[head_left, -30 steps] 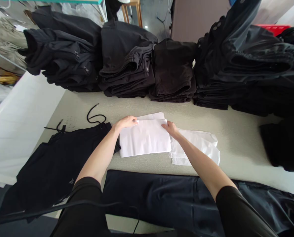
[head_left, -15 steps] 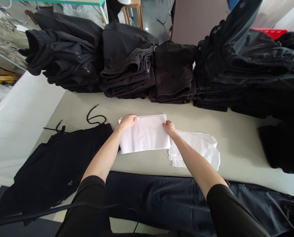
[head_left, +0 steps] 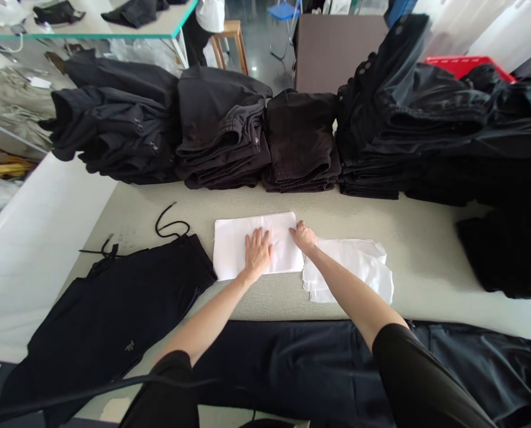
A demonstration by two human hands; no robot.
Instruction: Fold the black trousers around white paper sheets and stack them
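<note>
A flat rectangle of white sheets (head_left: 229, 249), perhaps paper, lies on the pale table. My left hand (head_left: 258, 252) rests palm down on its middle, fingers stretched out. At its right edge my right hand (head_left: 304, 236) is closed, with the thumb over the white sheets and the other fingers curled beside the edge. Partly under my right forearm are thin crumpled white bags or sheets (head_left: 376, 279). To the left lie dark drawstring trousers (head_left: 126, 303) with a small pale logo, their black cord (head_left: 158, 223) loose on the tabletop.
Folded black garments stand in stacks (head_left: 301, 142) along the far side of the table (head_left: 256, 303). Dark trousers (head_left: 292, 362) stretch across the near edge. Another dark pile (head_left: 506, 255) sits at right. Beyond are a red basket (head_left: 461, 64), a wooden stool (head_left: 233, 35) and part of a person (head_left: 210, 15).
My left hand has let go of the sheets' upper left edge and moved right and down, flattening onto their middle. My right hand stays at the right edge. The head view has tilted up slightly.
</note>
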